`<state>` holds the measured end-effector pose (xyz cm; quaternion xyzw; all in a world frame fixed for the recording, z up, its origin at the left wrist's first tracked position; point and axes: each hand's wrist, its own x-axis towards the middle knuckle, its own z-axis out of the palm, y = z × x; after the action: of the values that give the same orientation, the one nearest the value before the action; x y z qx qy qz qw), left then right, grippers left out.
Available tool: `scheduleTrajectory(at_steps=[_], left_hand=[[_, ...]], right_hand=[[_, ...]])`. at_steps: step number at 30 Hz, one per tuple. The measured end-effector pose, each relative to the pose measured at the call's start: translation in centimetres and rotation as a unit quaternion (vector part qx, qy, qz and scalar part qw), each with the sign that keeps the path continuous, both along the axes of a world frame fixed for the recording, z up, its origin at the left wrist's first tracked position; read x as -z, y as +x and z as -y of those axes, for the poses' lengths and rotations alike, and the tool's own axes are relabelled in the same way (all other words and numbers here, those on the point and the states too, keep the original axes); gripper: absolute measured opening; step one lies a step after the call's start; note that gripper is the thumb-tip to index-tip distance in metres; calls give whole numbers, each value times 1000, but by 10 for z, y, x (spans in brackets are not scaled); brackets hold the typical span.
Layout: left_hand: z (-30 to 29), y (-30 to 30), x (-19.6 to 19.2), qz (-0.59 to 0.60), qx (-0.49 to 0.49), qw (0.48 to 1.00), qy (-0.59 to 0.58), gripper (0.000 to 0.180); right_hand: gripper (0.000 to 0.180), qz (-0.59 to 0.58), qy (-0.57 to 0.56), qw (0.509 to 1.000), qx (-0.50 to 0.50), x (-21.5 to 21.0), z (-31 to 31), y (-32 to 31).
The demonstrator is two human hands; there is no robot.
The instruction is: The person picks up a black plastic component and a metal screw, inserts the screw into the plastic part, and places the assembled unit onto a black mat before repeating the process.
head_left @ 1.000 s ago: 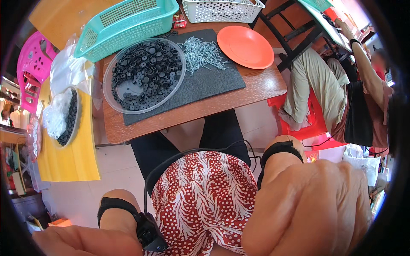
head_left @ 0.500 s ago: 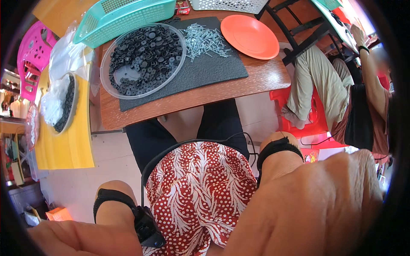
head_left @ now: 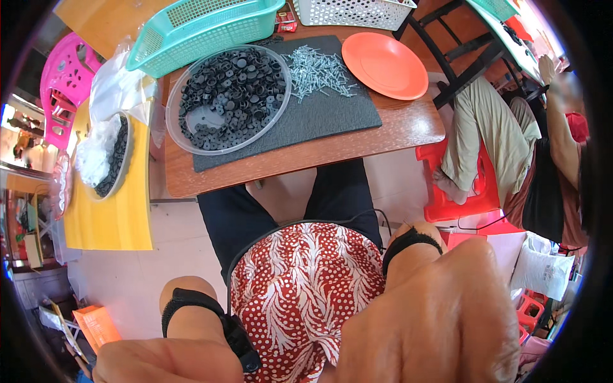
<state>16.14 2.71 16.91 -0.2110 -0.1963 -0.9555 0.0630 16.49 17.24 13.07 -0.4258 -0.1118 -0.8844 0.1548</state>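
Note:
Both hands are raised close to the camera, above my lap and off the table. My left hand shows only its back at the lower edge, and its fingers run out of the picture. The back and knuckles of my right hand fill the lower right; its fingers bend down out of sight. Whatever either hand may hold is hidden. On the table in front stand a round clear tub of small black round parts, a heap of silvery screws and an orange plate. Tub and screws rest on a dark mat.
A green basket and a white basket stand at the table's back. On a yellow surface at left sits another tub of black parts with a plastic bag. At right a person sits beside a red stool.
My view has shifted, so the table sits further right and slightly lower. My right hand has moved left and down in the picture, and my left hand has moved right.

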Motion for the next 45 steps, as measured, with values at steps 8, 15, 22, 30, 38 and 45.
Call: scheduleTrajectory(at_steps=[8,15,22,30,38,45], left_hand=[[6,10,5,-119,-63,984,-120,21],[0,18,8,-224,-133,939,-226,22],[3,31,20,-328,-201,868,-316,23],[8,30,22,-324,-223,853,-342,21],[25,10,22,-352,-208,864,-293,21],[37,-1,29,-369,-255,852,-271,16]], right_hand=[[32,-22,187,972,139,14,-13,13],[35,-129,171,971,104,17,-19,8],[29,-93,179,971,130,17,-23,26],[27,-138,149,972,120,23,-13,22],[18,-132,72,962,227,33,7,10],[34,535,-166,416,-716,-6,-59,-22]])
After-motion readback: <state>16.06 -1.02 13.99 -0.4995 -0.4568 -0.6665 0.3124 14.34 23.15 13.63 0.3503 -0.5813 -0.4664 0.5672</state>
